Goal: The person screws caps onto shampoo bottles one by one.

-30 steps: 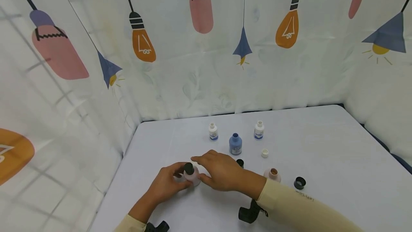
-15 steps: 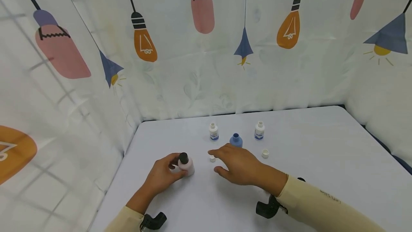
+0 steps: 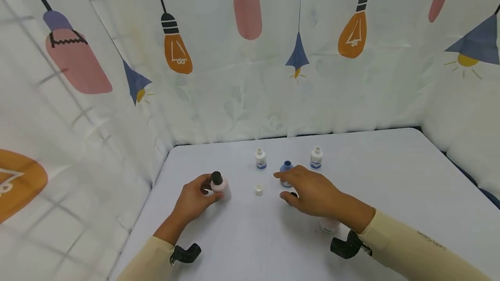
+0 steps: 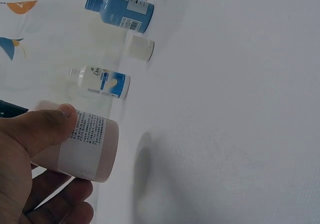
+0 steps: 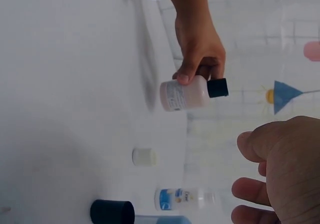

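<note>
My left hand (image 3: 194,199) grips a pale pink bottle (image 3: 223,190) with a black cap (image 3: 216,178) on its top. In the left wrist view the bottle (image 4: 87,149) has a printed label and is held clear of the table, tilted. My right hand (image 3: 315,191) holds nothing; its fingers reach out above the table, in front of the blue bottle (image 3: 287,165). Partly hidden under that hand is a loose black cap (image 5: 112,212), seen whole in the right wrist view. A white cap (image 3: 259,190) lies between the two hands.
Two uncapped white bottles with blue labels, one on the left (image 3: 261,159) and one on the right (image 3: 316,158), stand at the back. A second pink bottle (image 3: 329,224) is mostly covered by my right forearm. Patterned cloth (image 3: 234,90) hangs behind the white table (image 3: 371,155).
My right hand has moved off the pink bottle, rightward to the blue bottle. My left hand has carried the pink bottle up and slightly left. The white cap between the hands has come into view.
</note>
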`<state>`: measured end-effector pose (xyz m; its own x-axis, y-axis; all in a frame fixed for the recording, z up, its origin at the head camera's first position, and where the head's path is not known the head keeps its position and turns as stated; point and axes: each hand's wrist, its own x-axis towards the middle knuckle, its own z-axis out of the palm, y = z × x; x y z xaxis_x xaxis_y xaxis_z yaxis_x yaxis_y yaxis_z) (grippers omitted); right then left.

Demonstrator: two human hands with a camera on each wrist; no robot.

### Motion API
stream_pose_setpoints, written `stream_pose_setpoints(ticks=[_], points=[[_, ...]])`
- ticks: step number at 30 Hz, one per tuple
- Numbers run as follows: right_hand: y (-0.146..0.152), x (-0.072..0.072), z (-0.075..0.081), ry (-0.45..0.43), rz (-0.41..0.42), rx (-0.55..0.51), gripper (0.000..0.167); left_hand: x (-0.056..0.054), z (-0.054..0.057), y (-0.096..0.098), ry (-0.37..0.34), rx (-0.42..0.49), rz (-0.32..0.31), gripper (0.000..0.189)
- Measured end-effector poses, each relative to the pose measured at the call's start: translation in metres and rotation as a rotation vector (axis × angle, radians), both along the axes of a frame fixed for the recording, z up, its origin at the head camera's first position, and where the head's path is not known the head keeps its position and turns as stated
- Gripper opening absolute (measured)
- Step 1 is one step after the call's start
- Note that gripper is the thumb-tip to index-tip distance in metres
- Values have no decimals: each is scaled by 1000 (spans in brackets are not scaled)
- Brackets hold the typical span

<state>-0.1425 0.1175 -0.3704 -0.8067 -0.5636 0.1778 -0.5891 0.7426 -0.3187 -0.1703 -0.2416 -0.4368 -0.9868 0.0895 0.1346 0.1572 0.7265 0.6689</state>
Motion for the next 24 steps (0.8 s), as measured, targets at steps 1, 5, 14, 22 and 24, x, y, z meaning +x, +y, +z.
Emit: stream_pose_setpoints(ticks=[1,5,14,22,24], points=[[2,0,0,0,-8,3,52,-2,0,-1,5,5,-1,60],[12,-2,1,3,-34,10,51,-7,1,-5,24,21,3,60],[26,-5,3,-24,-72,-7,52,-16,2,-11,43,40,36,62],[36,-3,1,-32,-113,-2,55,-26,2,-15,48,37,62,61],[38,-4,1,-29,-125,2,55,-28,3,-16,52,40,70,62]])
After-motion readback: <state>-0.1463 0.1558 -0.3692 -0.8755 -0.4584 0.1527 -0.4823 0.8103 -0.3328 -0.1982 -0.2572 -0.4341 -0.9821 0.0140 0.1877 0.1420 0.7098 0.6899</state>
